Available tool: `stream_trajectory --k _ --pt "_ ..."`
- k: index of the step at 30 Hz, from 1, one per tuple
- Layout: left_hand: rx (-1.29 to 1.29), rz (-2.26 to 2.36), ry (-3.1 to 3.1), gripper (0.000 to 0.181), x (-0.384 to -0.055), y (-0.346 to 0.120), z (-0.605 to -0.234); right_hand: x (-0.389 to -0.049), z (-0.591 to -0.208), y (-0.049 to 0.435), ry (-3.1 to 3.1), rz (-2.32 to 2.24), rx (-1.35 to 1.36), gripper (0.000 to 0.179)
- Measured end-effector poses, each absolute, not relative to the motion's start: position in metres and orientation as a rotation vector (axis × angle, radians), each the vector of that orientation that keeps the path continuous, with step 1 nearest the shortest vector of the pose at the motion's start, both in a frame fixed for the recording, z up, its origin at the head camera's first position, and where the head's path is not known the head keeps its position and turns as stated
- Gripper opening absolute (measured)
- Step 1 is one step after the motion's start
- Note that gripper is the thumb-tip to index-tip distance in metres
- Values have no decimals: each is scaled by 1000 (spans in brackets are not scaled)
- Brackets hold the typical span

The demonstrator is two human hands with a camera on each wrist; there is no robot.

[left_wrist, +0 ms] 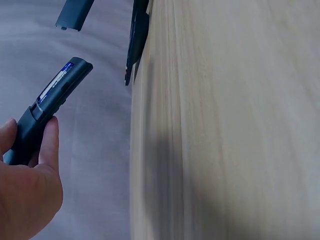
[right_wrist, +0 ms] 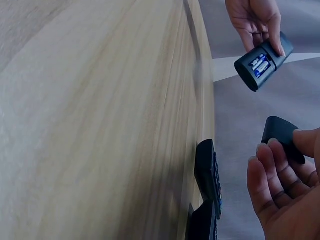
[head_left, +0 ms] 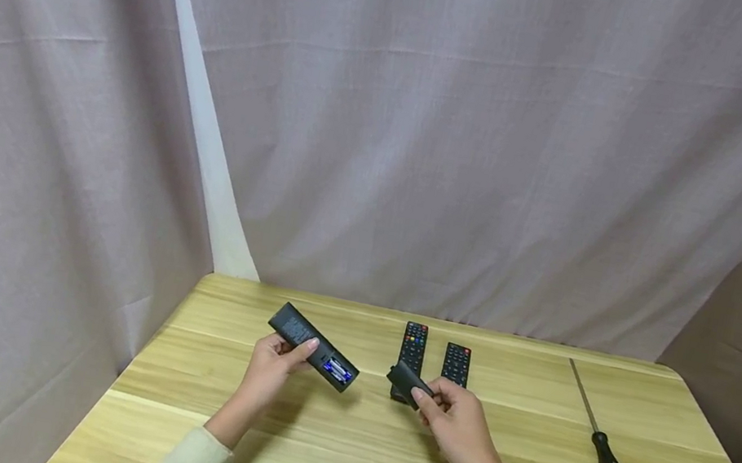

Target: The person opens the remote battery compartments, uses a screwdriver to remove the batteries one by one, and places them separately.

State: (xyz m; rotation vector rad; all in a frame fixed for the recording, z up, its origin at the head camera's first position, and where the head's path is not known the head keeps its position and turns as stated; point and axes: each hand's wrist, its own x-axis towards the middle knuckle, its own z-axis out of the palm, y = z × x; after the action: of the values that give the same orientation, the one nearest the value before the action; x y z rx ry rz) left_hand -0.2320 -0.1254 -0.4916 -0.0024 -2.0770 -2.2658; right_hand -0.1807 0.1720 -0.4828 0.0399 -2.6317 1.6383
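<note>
My left hand point(head_left: 271, 367) grips a black remote control point(head_left: 297, 330), its back turned up and its battery bay uncovered. Two blue-and-silver batteries point(head_left: 338, 371) lie side by side in that bay, also visible in the right wrist view. Between thumb and fingers, my right hand point(head_left: 456, 422) pinches a black battery cover point(head_left: 406, 380). The cover is held apart from the remote, to its right. Both are raised above the wooden table point(head_left: 331, 456). In the left wrist view the cover point(left_wrist: 75, 14) is cut off by the top edge.
Behind my right hand, two more black remotes lie buttons up on the table, a longer one point(head_left: 414, 343) and a shorter one point(head_left: 457, 363). A screwdriver point(head_left: 608, 462) with a black and yellow handle lies at the right. Grey curtains point(head_left: 430, 151) hang around the table.
</note>
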Motion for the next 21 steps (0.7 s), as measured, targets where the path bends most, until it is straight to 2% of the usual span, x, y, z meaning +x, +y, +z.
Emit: stream_trajectory --k 21 --pt "23 -2300 -2033 29 -233 -136 -488 -179 -483 173 -2669 1546 43 8"
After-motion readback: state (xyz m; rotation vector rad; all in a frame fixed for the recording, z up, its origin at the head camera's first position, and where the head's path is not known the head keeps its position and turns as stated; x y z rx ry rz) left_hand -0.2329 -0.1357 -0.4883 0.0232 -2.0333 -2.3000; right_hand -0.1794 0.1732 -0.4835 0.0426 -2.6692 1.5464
